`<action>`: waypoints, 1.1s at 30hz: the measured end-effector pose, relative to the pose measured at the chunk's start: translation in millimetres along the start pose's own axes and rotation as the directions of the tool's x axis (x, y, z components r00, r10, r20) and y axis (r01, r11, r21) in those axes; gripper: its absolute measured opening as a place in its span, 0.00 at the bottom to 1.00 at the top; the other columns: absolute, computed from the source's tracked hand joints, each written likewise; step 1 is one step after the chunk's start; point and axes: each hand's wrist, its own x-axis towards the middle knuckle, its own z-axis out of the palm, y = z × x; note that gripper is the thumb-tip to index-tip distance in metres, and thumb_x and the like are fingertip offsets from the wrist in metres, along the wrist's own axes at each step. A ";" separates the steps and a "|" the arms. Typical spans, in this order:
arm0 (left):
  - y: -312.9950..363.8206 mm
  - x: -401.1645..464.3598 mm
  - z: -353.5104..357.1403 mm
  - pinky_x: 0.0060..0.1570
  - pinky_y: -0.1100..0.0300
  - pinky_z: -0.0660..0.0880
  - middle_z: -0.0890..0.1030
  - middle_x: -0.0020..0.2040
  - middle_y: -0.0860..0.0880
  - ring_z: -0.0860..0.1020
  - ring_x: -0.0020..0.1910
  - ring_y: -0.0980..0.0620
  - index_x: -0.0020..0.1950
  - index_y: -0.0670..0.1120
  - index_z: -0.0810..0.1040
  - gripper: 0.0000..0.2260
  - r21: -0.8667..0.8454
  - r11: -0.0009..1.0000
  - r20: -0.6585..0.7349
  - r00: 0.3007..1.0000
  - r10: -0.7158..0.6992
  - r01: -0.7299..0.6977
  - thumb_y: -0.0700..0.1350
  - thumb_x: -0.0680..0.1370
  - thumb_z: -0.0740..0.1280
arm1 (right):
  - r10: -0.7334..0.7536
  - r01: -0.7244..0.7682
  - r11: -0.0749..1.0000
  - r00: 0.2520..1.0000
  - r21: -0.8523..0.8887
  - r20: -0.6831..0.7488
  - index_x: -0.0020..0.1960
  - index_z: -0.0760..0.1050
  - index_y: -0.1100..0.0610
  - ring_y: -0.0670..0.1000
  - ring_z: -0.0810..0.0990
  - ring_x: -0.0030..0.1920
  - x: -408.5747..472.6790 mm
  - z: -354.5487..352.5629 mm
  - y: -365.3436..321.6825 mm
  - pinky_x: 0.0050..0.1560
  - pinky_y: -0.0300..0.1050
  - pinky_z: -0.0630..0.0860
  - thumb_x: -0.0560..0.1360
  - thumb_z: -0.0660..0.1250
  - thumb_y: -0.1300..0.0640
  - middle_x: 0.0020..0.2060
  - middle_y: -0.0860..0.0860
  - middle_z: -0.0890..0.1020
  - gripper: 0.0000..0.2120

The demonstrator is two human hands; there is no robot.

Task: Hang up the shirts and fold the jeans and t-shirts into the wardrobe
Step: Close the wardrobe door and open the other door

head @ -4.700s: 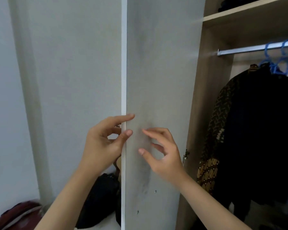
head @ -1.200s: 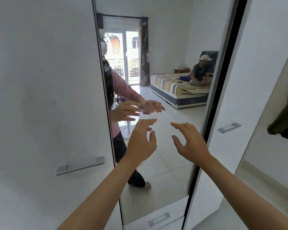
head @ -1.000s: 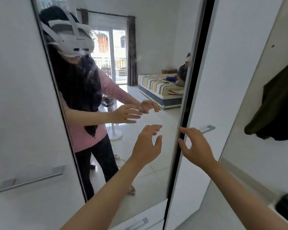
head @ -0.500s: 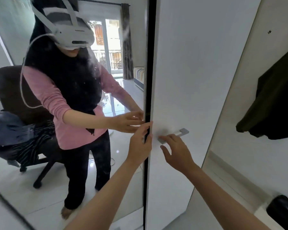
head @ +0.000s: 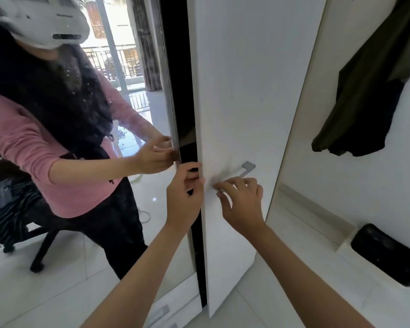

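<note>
Where fingers curl, left hand (head: 184,197) on wardrobe door (head: 246,91) edge

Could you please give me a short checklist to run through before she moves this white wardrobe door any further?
1. Left hand grips the white door's leading edge: ok.
2. Right hand has fingers at the metal handle; a firm hold: cannot tell.
3. Fingers of the left hand sit in the dark gap beside the mirror door, a pinch risk: not ok.
4. Dark garment hangs clear of the white door: ok.
5. Wardrobe interior and free hangers in view: cannot tell.
</note>
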 end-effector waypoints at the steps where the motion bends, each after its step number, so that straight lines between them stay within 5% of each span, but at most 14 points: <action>1: 2.0 -4.5 0.9 0.48 0.68 0.76 0.80 0.48 0.54 0.80 0.47 0.56 0.56 0.52 0.74 0.15 0.000 1.000 0.020 1.000 0.019 -0.019 0.35 0.75 0.67 | 0.009 -0.010 1.000 1.000 0.026 0.024 0.50 0.80 0.47 0.56 0.74 0.46 -4.0 -4.9 3.4 0.44 0.48 0.67 0.72 0.68 0.56 0.45 0.46 0.81 0.08; 5: 9.5 -21.1 10.1 0.49 0.65 0.77 0.81 0.49 0.51 0.81 0.48 0.54 0.58 0.50 0.76 0.13 -0.008 0.993 0.094 0.988 0.120 -0.120 0.37 0.76 0.68 | 0.015 -0.027 0.989 0.996 0.143 0.086 0.51 0.78 0.49 0.55 0.77 0.47 -20.0 -22.8 22.1 0.46 0.49 0.70 0.74 0.63 0.57 0.47 0.46 0.79 0.08; 9: 15.0 -35.6 26.2 0.48 0.64 0.79 0.82 0.50 0.50 0.81 0.48 0.57 0.58 0.43 0.79 0.11 -0.058 0.964 0.168 0.950 0.265 -0.258 0.37 0.76 0.68 | 0.071 -0.066 0.968 0.997 0.242 -0.012 0.48 0.79 0.55 0.49 0.76 0.50 -43.1 -51.7 33.2 0.51 0.47 0.72 0.73 0.65 0.66 0.46 0.48 0.79 0.09; 12: 20.0 -43.2 47.6 0.45 0.65 0.79 0.82 0.47 0.47 0.81 0.45 0.57 0.58 0.41 0.80 0.11 -0.134 0.905 0.234 0.875 0.424 -0.403 0.36 0.75 0.69 | 0.159 -0.141 0.952 0.986 0.272 -0.046 0.50 0.77 0.53 0.44 0.76 0.55 -65.0 -74.0 45.4 0.56 0.46 0.73 0.74 0.65 0.66 0.51 0.45 0.79 0.10; 17: 44.1 -45.7 96.3 0.35 0.63 0.77 0.81 0.39 0.46 0.77 0.33 0.54 0.62 0.43 0.77 0.15 -0.353 0.793 0.360 0.710 0.605 -0.497 0.35 0.76 0.68 | 0.314 -0.263 0.914 0.940 0.308 -0.132 0.56 0.76 0.54 0.44 0.78 0.57 -102.5 -116.1 64.3 0.57 0.42 0.75 0.78 0.60 0.52 0.58 0.46 0.79 0.11; 22: 79.3 -34.7 166.8 0.36 0.52 0.77 0.79 0.39 0.43 0.76 0.35 0.48 0.63 0.47 0.77 0.16 -0.485 0.775 0.500 0.598 0.627 -0.406 0.35 0.77 0.66 | 0.430 -0.370 0.897 0.855 0.241 -0.290 0.62 0.67 0.52 0.34 0.76 0.52 -125.4 -147.7 86.7 0.51 0.32 0.76 0.72 0.72 0.54 0.56 0.26 0.70 0.21; 24: 98.6 -32.8 193.1 0.39 0.57 0.78 0.79 0.41 0.44 0.76 0.38 0.52 0.62 0.45 0.78 0.15 -0.510 0.749 0.468 0.594 0.654 -0.423 0.34 0.76 0.66 | 0.462 -0.416 0.887 0.818 0.203 -0.342 0.62 0.67 0.54 0.37 0.77 0.53 -128.7 -154.4 106.7 0.50 0.43 0.79 0.72 0.72 0.59 0.56 0.26 0.69 0.22; 27: 125.3 -21.0 233.4 0.54 0.55 0.77 0.77 0.53 0.44 0.77 0.53 0.51 0.62 0.44 0.79 0.16 -0.502 0.716 0.394 0.609 0.688 -0.485 0.35 0.75 0.69 | 0.462 -0.443 0.885 0.798 0.142 -0.386 0.65 0.64 0.44 0.47 0.81 0.49 -128.4 -167.3 141.9 0.48 0.50 0.80 0.75 0.67 0.60 0.52 0.34 0.74 0.24; 30: 137.0 -5.7 277.6 0.69 0.58 0.65 0.68 0.66 0.42 0.67 0.67 0.48 0.66 0.49 0.75 0.23 -0.374 0.722 0.372 0.619 0.692 -0.583 0.42 0.71 0.74 | 0.459 -0.458 0.885 0.821 0.088 -0.338 0.67 0.63 0.40 0.45 0.78 0.46 -128.3 -187.6 185.6 0.46 0.43 0.79 0.76 0.64 0.60 0.46 0.43 0.78 0.25; 33: 127.6 8.8 325.4 0.73 0.61 0.51 0.56 0.74 0.40 0.54 0.73 0.42 0.72 0.55 0.66 0.37 -0.207 0.762 0.437 0.639 0.633 -0.614 0.49 0.66 0.77 | 0.497 -0.499 0.864 0.826 0.065 -0.265 0.67 0.59 0.33 0.44 0.78 0.42 -122.9 -206.7 235.0 0.44 0.29 0.72 0.76 0.65 0.61 0.42 0.43 0.77 0.30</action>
